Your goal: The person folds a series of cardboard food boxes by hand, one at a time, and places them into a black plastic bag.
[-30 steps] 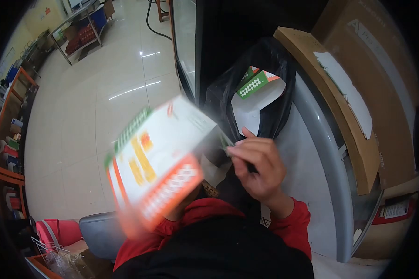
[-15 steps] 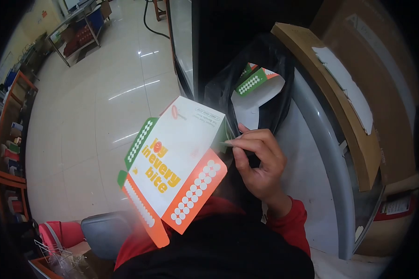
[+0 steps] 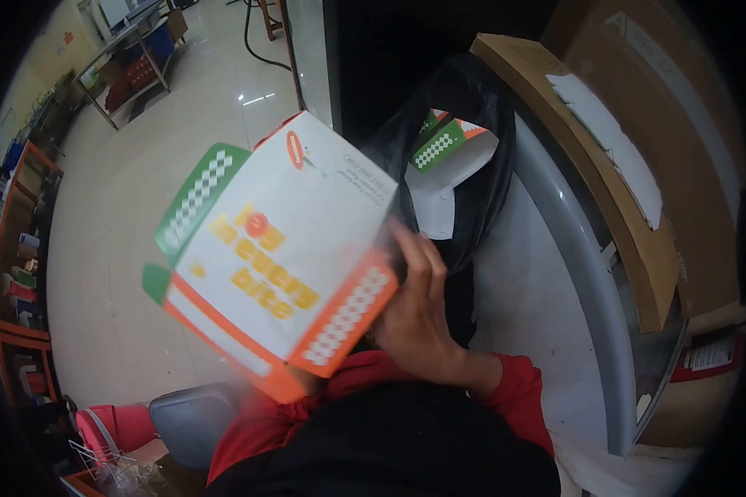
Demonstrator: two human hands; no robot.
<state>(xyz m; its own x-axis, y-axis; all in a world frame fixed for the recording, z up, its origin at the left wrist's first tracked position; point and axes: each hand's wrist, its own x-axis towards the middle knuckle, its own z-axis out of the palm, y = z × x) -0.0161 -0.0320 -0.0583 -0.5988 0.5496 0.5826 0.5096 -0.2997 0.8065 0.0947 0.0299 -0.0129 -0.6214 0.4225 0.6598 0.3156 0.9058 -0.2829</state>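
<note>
A partly folded cardboard food box (image 3: pixel 269 224) is up in front of my body, tilted. It is white with green and orange flaps and the words "joy in every bite". My right hand (image 3: pixel 419 311) is at its right edge, the fingers bent and slightly blurred against the side near an orange flap. Part of the fingers is hidden behind the card. My left hand is hidden behind the box; only the red left sleeve (image 3: pixel 253 431) shows below it. More cartons of the same print (image 3: pixel 452 153) lie in a black plastic bag (image 3: pixel 481 199) to the right.
A curved grey edge (image 3: pixel 576 257) runs down the right side. Brown cardboard (image 3: pixel 651 273) with a torn white strip (image 3: pixel 605 149) stands beyond it. At lower left are a grey seat (image 3: pixel 195 422) and a pink bag (image 3: pixel 120 427). Orange shelves (image 3: pixel 25 240) line the far left.
The box has moved up and left and turned to show more of its printed face. My right hand has shifted left and closer against the box, from pinching at its edge.
</note>
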